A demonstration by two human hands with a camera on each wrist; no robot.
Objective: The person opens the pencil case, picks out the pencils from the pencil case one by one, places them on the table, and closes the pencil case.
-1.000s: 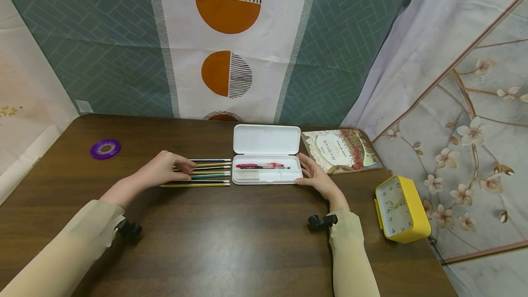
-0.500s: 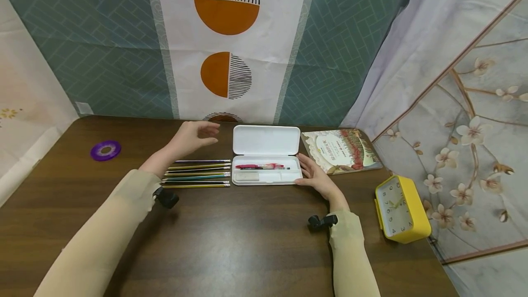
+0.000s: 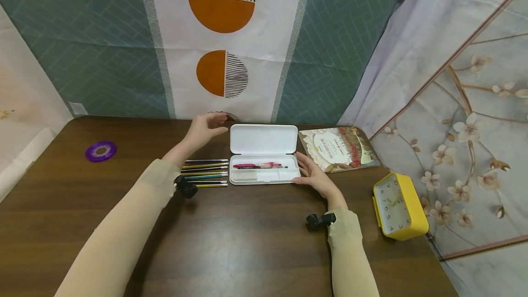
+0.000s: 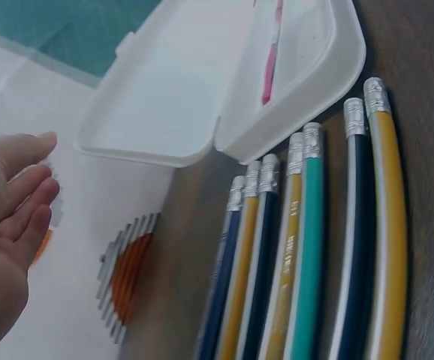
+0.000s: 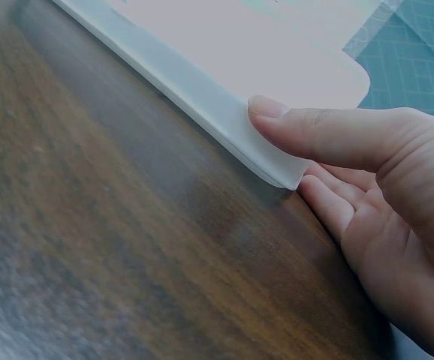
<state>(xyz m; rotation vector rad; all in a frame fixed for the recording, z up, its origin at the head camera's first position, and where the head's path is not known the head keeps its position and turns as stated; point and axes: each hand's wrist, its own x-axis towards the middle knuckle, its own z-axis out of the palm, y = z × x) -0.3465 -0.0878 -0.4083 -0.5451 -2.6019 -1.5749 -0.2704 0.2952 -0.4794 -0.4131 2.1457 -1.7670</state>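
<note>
A white pencil case (image 3: 264, 181) lies with its lid (image 3: 264, 140) tipped back. Inside it are a red pen (image 3: 257, 165) and a whitish block, perhaps an eraser (image 3: 245, 176). My right hand (image 3: 315, 178) holds the case's right end, thumb (image 5: 314, 135) over the rim and fingers against the side. My left hand (image 3: 202, 131) is raised beside the lid's left edge, fingers extended, holding nothing. Below its wrist, several pencils (image 4: 312, 247) lie side by side, their eraser ends toward the case; the sleeve hides their far ends in the head view.
A booklet (image 3: 339, 149) lies behind my right hand. A yellow alarm clock (image 3: 400, 206) stands at the right of the table, and a purple ring-shaped roll (image 3: 101, 151) lies at far left. Patterned cloth (image 3: 173, 58) hangs behind the table's back edge.
My left hand has left the pencils, rising back and to the right toward the lid. The right hand stays at the pencil case. The head view has shifted slightly.
</note>
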